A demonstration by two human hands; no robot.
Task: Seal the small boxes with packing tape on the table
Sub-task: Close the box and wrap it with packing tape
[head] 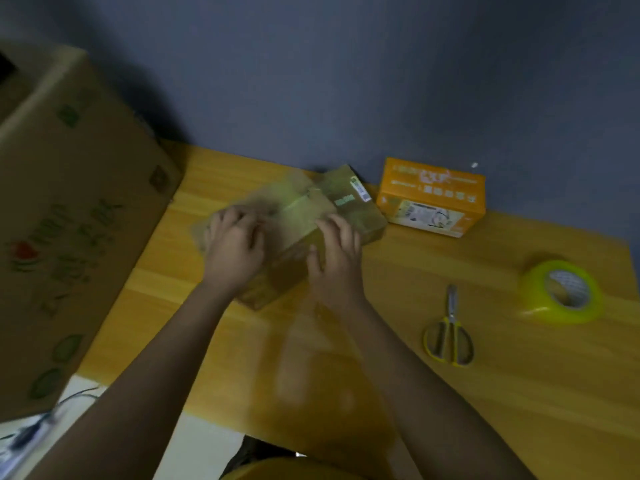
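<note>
Both your hands are on the brown box point(294, 230), which sits on the table point(519, 393) directly under them. Your left hand point(233, 247) rests on its top toward the left end with fingers curled down; your right hand point(334, 254) straddles the near edge, fingers on top and thumb down the front face. The blur hides whether either hand pinches a flap or merely presses — I cannot tell.

A paler strip seems to run across the top between your hands, possibly tape; it is too smeared to be sure.

The tape roll point(562, 292) and scissors point(448, 332) lie well off to the right of your right hand, and the orange box point(433, 199) stands just beyond it, near the brown box's far corner.

The risks, as I judge them: let go to fetch the roll and the flaps may spring up; press unevenly and the box could skid into the orange one.
</note>
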